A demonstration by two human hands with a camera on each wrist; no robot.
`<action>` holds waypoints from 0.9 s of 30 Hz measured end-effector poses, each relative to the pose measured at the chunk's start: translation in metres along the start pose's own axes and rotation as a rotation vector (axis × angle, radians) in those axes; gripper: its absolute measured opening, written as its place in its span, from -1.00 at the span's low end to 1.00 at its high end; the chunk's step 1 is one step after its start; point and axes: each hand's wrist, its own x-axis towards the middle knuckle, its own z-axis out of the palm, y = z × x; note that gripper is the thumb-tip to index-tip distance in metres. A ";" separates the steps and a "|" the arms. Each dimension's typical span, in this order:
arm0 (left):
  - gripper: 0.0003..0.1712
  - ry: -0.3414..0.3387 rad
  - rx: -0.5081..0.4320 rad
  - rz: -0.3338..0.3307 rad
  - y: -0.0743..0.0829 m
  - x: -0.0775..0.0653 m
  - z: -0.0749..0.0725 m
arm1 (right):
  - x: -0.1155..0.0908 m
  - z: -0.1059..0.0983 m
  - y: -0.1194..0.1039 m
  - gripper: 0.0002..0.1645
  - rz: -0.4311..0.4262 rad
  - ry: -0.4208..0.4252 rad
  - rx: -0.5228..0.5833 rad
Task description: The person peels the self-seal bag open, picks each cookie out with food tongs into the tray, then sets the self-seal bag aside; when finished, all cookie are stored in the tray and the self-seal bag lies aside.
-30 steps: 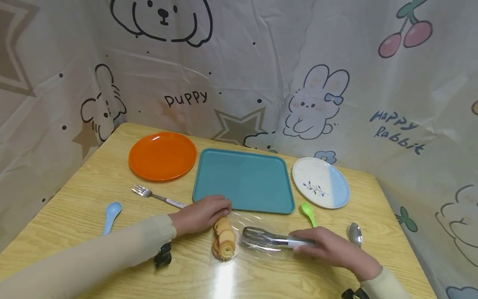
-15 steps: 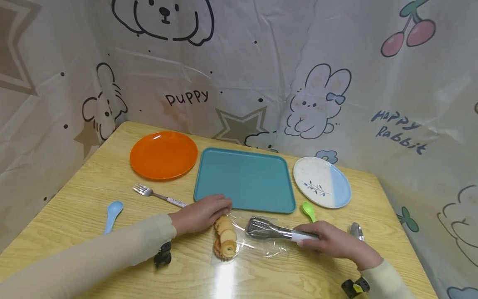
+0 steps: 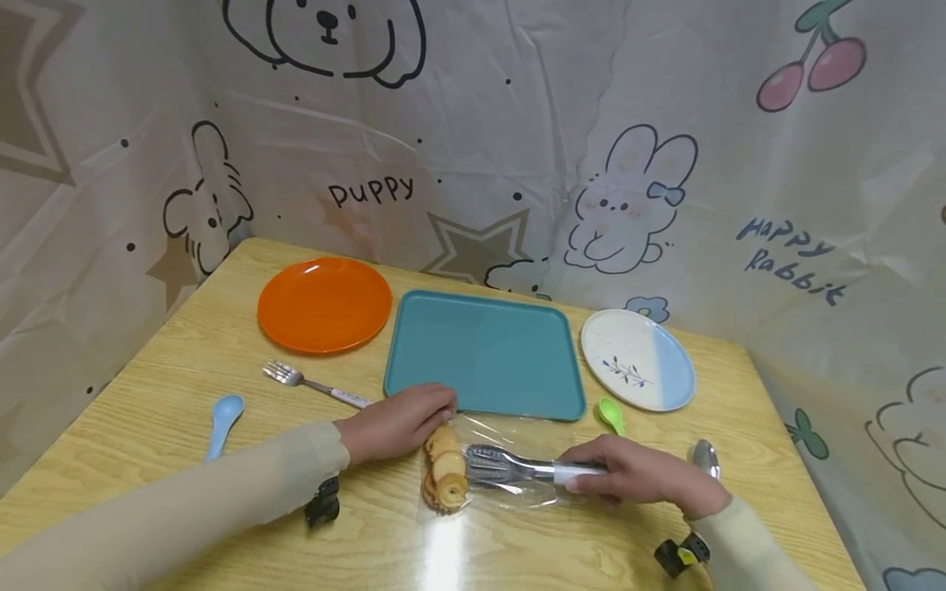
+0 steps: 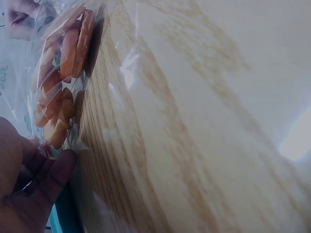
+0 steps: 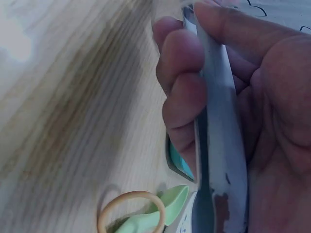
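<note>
A clear plastic bag lies on the table with a row of golden cookies at its left end. My left hand pinches the bag's edge just above the cookies. Thumb and fingers meet at the plastic below the cookies in the left wrist view. My right hand grips metal tongs by their white handle, fingers curled round it. The slotted head of the tongs lies within the bag's outline, right beside the cookies. Whether it touches them I cannot tell.
Behind the bag sits a teal tray, between an orange plate and a white-and-blue plate. A fork and blue spoon lie left; a green spoon and metal spoon lie right. A tan ring shows near the green spoon.
My right hand shifted the tongs slightly right and up, then back left, bringing their head close to the cookies. My left hand has stayed at the bag's edge.
</note>
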 end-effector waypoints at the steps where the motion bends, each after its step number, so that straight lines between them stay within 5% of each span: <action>1: -0.82 0.001 0.003 0.000 0.000 0.000 0.000 | 0.000 -0.001 0.000 -0.68 0.007 0.001 0.004; 20: -0.84 -0.006 -0.002 -0.009 0.001 0.001 0.001 | 0.008 0.004 0.000 -0.73 -0.078 -0.043 0.114; 27: -0.85 -0.012 0.013 -0.004 0.000 0.000 0.001 | 0.004 0.005 0.002 -0.75 -0.043 -0.015 0.105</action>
